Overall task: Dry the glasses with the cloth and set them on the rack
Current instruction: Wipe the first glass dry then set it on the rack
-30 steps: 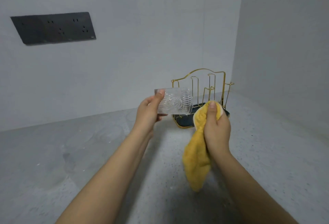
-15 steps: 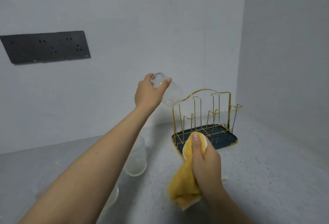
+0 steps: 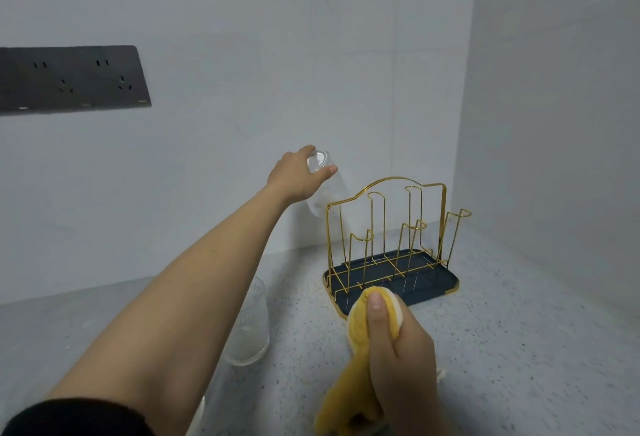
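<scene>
Here, left hand [image 3: 298, 176] grips clear glass [image 3: 323, 190] by base, mouth tilted down, just above gold wire rack's [image 3: 388, 228] left post. Rack in counter corner, walls near behind and right. Right hand [image 3: 398, 349] fisted round yellow cloth [image 3: 356, 328], before rack's dark tray [image 3: 433, 283]. Ribbed glass [image 3: 251, 328] stands on grey counter [image 3: 519, 349] under left forearm; open counter right.

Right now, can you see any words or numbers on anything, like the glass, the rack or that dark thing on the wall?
None can be read.
Socket panel: only plug holes show; two pale marks on its lower edge are too small to read.
Glass held by the left hand, gold rack, yellow cloth gripped by the right hand: no writing visible.
</scene>
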`<action>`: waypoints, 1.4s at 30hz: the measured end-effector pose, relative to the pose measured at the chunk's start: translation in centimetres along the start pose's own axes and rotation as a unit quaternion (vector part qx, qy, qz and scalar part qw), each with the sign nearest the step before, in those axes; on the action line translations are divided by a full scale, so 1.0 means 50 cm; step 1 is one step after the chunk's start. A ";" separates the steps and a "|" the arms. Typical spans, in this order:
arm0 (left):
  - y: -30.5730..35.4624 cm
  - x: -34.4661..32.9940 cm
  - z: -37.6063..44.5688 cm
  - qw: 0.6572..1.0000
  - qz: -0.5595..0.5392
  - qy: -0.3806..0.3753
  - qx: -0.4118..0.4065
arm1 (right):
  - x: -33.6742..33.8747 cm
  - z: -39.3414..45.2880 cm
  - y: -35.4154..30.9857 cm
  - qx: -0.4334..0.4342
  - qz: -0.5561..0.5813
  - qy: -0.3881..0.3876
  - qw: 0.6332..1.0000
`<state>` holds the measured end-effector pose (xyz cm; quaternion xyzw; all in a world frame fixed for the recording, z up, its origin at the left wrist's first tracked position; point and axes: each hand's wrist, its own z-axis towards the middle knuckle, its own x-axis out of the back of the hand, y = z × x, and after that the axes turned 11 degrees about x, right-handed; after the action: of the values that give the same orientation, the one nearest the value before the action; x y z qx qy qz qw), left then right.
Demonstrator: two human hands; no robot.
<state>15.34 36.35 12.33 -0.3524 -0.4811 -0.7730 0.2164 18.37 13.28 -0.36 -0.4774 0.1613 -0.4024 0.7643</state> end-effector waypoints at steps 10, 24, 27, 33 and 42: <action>-0.014 -0.040 0.006 0.989 -0.070 -0.130 0.028 | -0.011 -0.009 0.021 0.083 0.007 0.037 0.996; -0.042 -0.098 -0.009 0.970 -0.184 -0.149 0.062 | -0.024 -0.010 0.035 0.118 0.022 0.063 0.991; -0.047 -0.103 -0.008 0.968 -0.190 -0.153 0.064 | -0.028 -0.012 0.044 0.125 0.028 0.069 0.989; -0.052 -0.113 -0.006 0.965 -0.197 -0.160 0.069 | -0.026 -0.010 0.043 0.116 0.033 0.072 0.990; -0.052 -0.119 -0.006 0.963 -0.193 -0.176 0.066 | -0.025 -0.013 0.049 0.121 0.030 0.058 0.991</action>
<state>17.40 37.20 6.25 -0.3682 -0.6205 -0.6924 -0.0021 18.32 14.38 -2.94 -0.3526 0.1693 -0.4230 0.8174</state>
